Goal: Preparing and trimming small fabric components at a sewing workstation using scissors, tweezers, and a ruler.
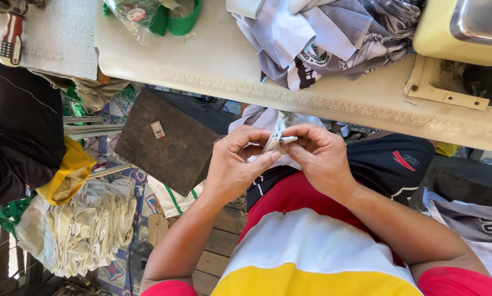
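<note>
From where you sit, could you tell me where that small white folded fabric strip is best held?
Probably at its lower folded end, pinched from both sides: the white fabric strip stands upright between the left hand and right hand, its top free and thin.

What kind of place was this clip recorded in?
Most likely a small sewing or garment workshop. A cream sewing machine sits on a worktable with a ruler marked along its edge, printed fabric pieces are heaped on it, and both hands pinch a small white cloth strip.
</note>
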